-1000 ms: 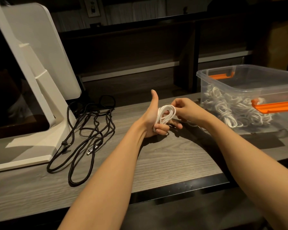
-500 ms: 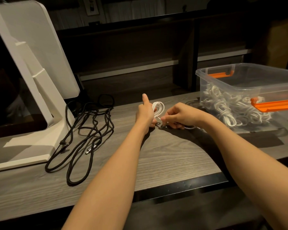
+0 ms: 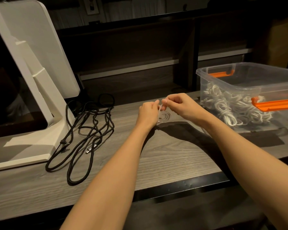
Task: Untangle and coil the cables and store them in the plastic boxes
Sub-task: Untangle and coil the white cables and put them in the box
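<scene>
Coiling is the step in hand: a thin white cable (image 3: pixel 162 113) is pinched between the left hand (image 3: pixel 148 112) and right hand (image 3: pixel 178 105), close together above the grey wooden desk (image 3: pixel 165 155), and must next be put in the clear plastic box with orange handles (image 3: pixel 223 70).

The scene is dim and warm-toned, with the far shelving nearly lost in darkness. Light falls from above and somewhat left, brightening the wood-grain table (image 3: pixel 165 156) and the white monitor stand (image 3: pixel 40 90), which reads as the brightest surface. The forearms cast a heavy, hard-edged shadow running rightward across the table beneath the right hand (image 3: pixel 181 105). The white cable (image 3: pixel 163 114) between the hands is smeared by motion blur, its loops indistinct. The clear plastic box (image 3: pixel 249 90) shows soft sheen on its rim. Wide-angle distortion bends straight lines near the edges.
</scene>
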### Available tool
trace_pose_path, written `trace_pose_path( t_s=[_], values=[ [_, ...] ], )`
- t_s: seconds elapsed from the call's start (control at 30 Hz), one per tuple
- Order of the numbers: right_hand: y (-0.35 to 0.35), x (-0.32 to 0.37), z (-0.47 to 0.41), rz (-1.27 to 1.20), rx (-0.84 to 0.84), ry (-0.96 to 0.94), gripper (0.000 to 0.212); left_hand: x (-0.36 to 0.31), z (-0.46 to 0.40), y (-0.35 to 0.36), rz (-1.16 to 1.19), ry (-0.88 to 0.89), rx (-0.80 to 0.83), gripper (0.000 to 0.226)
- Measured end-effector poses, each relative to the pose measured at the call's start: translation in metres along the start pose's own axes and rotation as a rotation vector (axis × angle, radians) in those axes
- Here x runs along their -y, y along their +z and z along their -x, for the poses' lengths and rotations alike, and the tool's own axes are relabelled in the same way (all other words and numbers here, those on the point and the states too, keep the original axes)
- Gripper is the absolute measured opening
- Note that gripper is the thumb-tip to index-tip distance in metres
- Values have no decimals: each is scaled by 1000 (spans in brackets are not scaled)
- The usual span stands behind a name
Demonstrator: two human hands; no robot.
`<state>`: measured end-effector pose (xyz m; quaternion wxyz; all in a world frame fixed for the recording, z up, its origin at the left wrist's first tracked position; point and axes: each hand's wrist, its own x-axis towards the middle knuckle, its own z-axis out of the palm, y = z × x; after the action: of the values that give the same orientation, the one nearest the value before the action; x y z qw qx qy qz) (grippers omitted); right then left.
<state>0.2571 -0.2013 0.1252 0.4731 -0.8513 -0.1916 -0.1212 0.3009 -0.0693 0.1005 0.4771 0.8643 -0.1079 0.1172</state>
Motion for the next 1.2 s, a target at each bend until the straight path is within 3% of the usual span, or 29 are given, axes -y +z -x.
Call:
trace_pose_path(
  t_s=[0.17, 0.27, 0.47, 0.63, 0.83, 1.07, 1.2],
  values=[
    [3, -16, -5, 63, -85, 96, 27, -5, 2, 4, 126, 16, 152, 41],
    [2, -22, -6, 130, -26, 195, 33, -6, 3, -1, 225, -70, 181, 44],
    [7, -14, -5, 284, 201, 127, 30, -2, -2, -7, 492, -263, 41, 35],
    [12, -7, -5, 338, 389, 61, 23, 9, -6, -8, 305, -228, -137, 26],
    [21, 3, -4, 312, 241, -43, 36, 14, -7, -7, 73, -103, -236, 28],
    [15, 6, 0, 169, 127, 9, 30, 14, -1, -6, -39, 82, -72, 31],
    [12, -9, -4, 399, 30, -71, 15, 14, -1, -6, -64, 144, 1, 38]
  ],
)
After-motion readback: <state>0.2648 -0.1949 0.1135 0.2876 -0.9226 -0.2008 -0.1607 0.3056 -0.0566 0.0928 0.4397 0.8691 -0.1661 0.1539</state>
